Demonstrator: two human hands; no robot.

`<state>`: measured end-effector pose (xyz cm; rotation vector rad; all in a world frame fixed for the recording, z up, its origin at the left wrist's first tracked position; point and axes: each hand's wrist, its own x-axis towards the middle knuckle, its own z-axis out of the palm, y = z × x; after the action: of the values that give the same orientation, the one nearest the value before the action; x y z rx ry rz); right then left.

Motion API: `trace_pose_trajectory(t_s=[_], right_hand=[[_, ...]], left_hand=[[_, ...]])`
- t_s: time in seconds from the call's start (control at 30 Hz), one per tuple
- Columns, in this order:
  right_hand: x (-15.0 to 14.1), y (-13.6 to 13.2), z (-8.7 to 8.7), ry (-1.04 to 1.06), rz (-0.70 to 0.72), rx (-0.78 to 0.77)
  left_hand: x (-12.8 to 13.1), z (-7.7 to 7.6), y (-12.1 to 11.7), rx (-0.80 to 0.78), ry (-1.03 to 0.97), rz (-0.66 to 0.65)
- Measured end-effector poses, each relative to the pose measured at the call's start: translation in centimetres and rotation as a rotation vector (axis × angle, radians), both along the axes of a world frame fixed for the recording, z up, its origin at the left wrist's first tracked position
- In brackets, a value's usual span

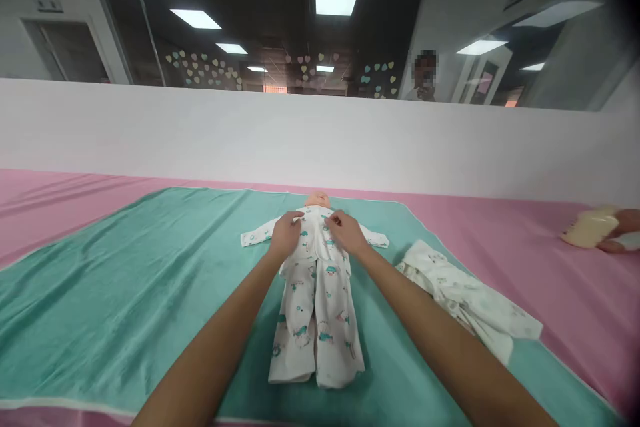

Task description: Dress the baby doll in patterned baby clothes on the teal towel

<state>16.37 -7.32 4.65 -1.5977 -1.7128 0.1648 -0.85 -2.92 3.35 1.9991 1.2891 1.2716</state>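
A baby doll (318,199) lies on its back, its head at the far end. It wears a white printed baby jacket (315,240) and matching trousers (336,327); the jacket sleeves stretch out to both sides. My left hand (287,235) rests on the left side of the jacket's chest, its fingers closed on the cloth near the collar. On the other side of the front opening, my right hand (347,232) pinches the jacket with thumb and fingers together. What exactly lies between the fingertips is partly hidden.
A green blanket (150,293) lies under the doll on a pink cover (500,227). Crumpled white printed baby clothes (465,293) lie to the right. At the far right another person's hand (627,223) is by a pale yellow bottle-like object (590,228). Behind stands a white low wall (250,137).
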Motion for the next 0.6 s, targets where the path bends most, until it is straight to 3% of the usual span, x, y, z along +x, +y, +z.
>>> trace_pose_trajectory(t_s=[0.13,0.23,0.4,0.6], right_hand=[[-1.6,7.4,0.0,-0.198,-0.165,-0.151],[-1.5,10.2,-0.3,-0.262,-0.177,-0.223],[-0.8,11.7,-0.8,-0.327,-0.144,-0.274],[0.2,12.5,-1.6,-0.33,-0.079,-0.211]], left_hand=[[2.8,-0.5,6.4,-0.032,0.042,-0.043],[3.9,-1.4,8.7,-0.04,0.081,-0.118],[4.2,-2.0,9.5,-0.025,0.128,-0.218],[4.1,-2.1,9.7,-0.022,0.146,-0.256]])
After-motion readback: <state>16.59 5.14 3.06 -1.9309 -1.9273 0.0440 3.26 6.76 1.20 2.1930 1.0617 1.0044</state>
